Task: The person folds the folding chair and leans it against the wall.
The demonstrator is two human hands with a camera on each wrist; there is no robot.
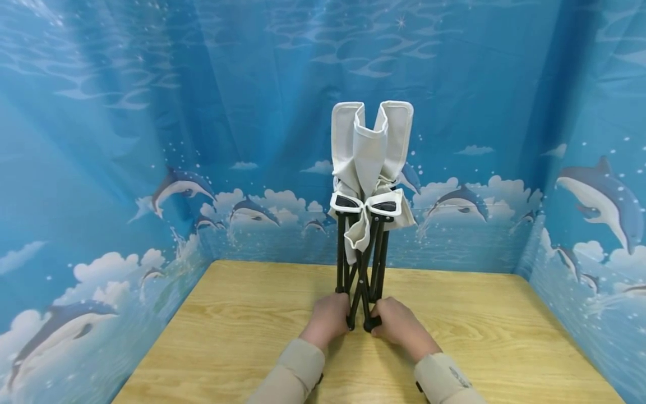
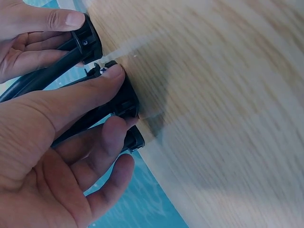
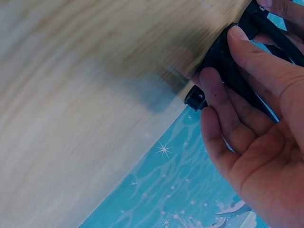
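Note:
A small folding chair (image 1: 370, 151) with pale fabric and a black tube frame (image 1: 361, 280) stands upright on the wooden table, its legs drawn close together. Low on the left side, my left hand (image 1: 330, 315) grips a black leg end (image 2: 126, 97) between thumb and fingers. My right hand (image 1: 398, 321) holds another leg end (image 3: 221, 52) low on the right, its thumb laid over the black plastic. The fabric hangs in folds above both hands. In the left wrist view the other hand (image 2: 33, 40) shows behind, at its own leg end.
The light wood table (image 1: 237, 336) reaches out on both sides of the chair. A blue curtain (image 1: 282, 140) printed with dolphins and clouds closes off the back and both sides.

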